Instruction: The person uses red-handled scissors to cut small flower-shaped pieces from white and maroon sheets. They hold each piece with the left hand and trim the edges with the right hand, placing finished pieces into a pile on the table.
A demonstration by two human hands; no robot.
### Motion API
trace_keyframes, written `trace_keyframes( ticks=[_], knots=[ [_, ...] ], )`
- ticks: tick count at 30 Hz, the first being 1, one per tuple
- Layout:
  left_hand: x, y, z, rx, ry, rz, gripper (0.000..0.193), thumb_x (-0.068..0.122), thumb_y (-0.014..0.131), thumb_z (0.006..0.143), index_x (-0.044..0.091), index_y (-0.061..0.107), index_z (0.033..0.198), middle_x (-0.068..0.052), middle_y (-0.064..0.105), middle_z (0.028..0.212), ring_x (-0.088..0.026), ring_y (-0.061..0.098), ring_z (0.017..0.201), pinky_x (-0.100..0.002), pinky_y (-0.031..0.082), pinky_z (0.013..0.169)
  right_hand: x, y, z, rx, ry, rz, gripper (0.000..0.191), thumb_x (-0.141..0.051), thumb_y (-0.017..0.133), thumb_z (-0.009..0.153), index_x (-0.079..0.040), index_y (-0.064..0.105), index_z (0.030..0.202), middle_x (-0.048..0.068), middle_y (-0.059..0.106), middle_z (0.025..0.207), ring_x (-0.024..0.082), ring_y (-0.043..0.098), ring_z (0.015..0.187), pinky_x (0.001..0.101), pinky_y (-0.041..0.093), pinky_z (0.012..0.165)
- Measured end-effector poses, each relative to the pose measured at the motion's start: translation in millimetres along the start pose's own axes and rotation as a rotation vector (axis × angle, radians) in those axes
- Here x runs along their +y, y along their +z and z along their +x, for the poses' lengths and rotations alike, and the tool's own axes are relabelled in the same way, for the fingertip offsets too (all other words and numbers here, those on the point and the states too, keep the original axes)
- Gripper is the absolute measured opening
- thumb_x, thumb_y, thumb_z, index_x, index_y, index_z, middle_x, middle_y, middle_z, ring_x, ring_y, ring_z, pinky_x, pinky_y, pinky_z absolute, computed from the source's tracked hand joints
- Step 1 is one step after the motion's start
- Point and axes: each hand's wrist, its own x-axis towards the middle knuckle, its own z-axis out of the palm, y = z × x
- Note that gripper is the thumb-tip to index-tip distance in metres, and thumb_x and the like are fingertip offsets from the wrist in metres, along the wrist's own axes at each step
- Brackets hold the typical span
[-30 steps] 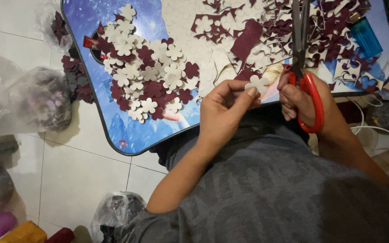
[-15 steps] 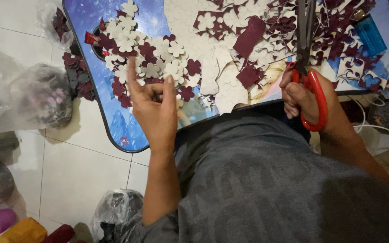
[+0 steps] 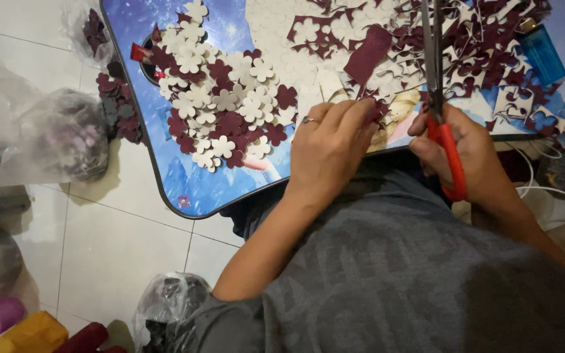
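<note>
the left hand (image 3: 331, 147) lies palm down at the near edge of the blue lap table (image 3: 165, 163), forearm running back toward seven o'clock from the wrist, a ring on one finger. its fingers are bent forward and bunched, the tips pressing on a small maroon foam scrap (image 3: 379, 110) at the hand's one o'clock; whether it pinches the scrap or only touches it cannot be told. the right hand (image 3: 469, 153) sits just beside it at three o'clock, clenched around the red handles of the scissors (image 3: 438, 98), whose closed blades point straight up to twelve o'clock over the heap of maroon and cream offcuts (image 3: 465, 52). a pile of cut foam flowers (image 3: 223, 104) lies at ten o'clock from the left hand, well apart.
</note>
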Motion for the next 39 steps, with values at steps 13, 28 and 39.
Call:
trace_keyframes(
  ticks=[13, 28, 39],
  knots=[
    [-14.7, 15.0, 19.9, 0.042, -0.705, -1.040, 0.026, 0.013, 0.072, 0.102, -0.001, 0.069, 0.125, -0.008, 0.076, 0.107, -0.013, 0.069, 0.094, -0.027, 0.057, 0.082, 1.0, -9.5, -15.9, -0.238, -0.086, 0.020, 0.068, -0.063, 0.060, 0.093, -0.004, 0.055, 0.126, -0.002, 0.051, 0.084, 0.007, 0.050, 0.071, 0.0225, 0.045, 0.063],
    [27.8, -0.5, 5.3, 0.066, -0.723, -1.327, 0.033, 0.003, 0.071, 0.100, -0.007, 0.060, 0.130, -0.015, 0.074, 0.112, -0.014, 0.070, 0.099, -0.026, 0.058, 0.087, -16.0, 4.7, -15.9, -0.384, 0.012, -0.034, 0.105, -0.088, 0.054, 0.076, -0.003, 0.050, 0.137, 0.002, 0.054, 0.093, 0.011, 0.053, 0.082, 0.0279, 0.048, 0.073],
    [29.1, 0.1, 2.6, 0.081, -0.752, -1.324, 0.032, 0.003, 0.071, 0.100, -0.008, 0.061, 0.128, -0.017, 0.074, 0.112, -0.015, 0.071, 0.100, -0.026, 0.060, 0.087, -19.7, 7.7, -13.1, -0.367, -0.025, -0.111, 0.104, -0.091, 0.050, 0.076, -0.004, 0.053, 0.133, 0.000, 0.055, 0.089, 0.010, 0.054, 0.077, 0.0263, 0.049, 0.068]
  ],
)
